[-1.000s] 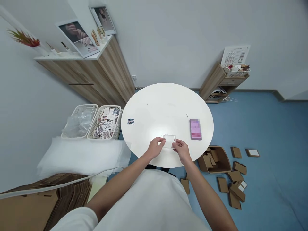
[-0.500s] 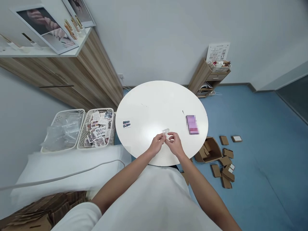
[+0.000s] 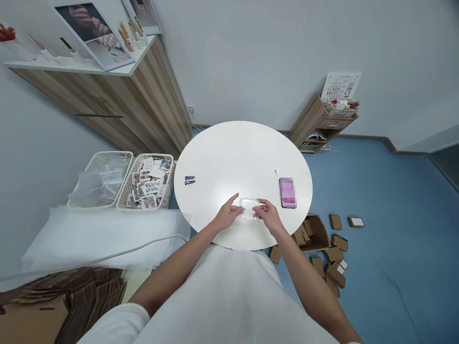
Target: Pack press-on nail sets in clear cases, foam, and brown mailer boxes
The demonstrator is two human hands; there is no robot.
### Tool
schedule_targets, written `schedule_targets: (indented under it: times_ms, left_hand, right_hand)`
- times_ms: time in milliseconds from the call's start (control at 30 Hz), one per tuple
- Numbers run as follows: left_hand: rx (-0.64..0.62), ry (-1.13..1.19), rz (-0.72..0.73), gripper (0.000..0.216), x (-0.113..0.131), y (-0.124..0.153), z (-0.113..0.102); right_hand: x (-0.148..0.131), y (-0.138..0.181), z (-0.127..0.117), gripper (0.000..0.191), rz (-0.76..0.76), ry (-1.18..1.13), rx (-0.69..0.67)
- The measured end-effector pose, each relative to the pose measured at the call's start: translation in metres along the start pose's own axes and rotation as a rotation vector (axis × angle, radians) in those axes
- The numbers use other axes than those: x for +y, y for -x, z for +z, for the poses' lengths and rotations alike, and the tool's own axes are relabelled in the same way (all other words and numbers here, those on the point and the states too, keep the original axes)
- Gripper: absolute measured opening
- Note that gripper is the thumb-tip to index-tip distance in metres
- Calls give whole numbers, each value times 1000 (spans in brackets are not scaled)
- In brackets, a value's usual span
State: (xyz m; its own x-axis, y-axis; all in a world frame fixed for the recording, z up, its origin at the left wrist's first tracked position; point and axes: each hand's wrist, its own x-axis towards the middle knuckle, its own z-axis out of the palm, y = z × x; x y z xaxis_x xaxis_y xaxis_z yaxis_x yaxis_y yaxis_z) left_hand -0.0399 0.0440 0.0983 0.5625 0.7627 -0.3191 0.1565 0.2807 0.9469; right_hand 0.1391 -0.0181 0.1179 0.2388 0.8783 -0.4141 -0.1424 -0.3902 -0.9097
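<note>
A small clear plastic case (image 3: 249, 204) with rounded corners lies flat between my two hands, just over the near part of the white round table (image 3: 211, 143). My left hand (image 3: 226, 215) pinches its left edge, the index finger raised away and the thumb on top. My right hand (image 3: 269, 215) grips the right edge, its thumb also over the case. Left of them, a small card of dark patterned false nails (image 3: 190, 180) rests on the table. A phone with a pixelated purple screen (image 3: 287, 192) lies to the right of my right hand.
Two white baskets stand left of the table: one with plastic bags (image 3: 103, 179), one with nail cards (image 3: 150, 184). White foam sheeting (image 3: 107, 229) lies nearer me. An open carton (image 3: 313, 234) and several small brown boxes (image 3: 335, 274) sit on the floor at right.
My hands have moved apart, from close together on the tilted case to one on each side, and the case now lies flat and shows fully. The view has shifted slightly.
</note>
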Motion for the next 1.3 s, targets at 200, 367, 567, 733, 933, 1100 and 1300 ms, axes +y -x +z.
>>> schedule_targets:
  times_ms: [200,367,567,733,933,1100,1300]
  left_hand:
    - [-72,-353,175,108,9,4,-3]
    - [-28,-410,181,86,2,0,3]
    - [-23,-378,180,82,-2,-3,6]
    - [-52,-462,220,93,1,-3,10]
    - [11,-480,230,85,3,-5,13]
    - [2,-444,250,76,4,-6,7]
    - [-8,-366,217,79,2,-5,0]
  right_hand:
    - [2,-8,-11,50,-50,83,-67]
    - [7,-16,-11,47,-81,166,-143]
    - [11,-20,-17,47,-83,186,-191]
    - [14,-19,-23,51,-62,178,-180]
    - [10,-18,-23,59,-108,286,-188]
    - [-2,-19,-26,80,-462,620,-405]
    - [-11,-28,-30,60,-671,900,-488]
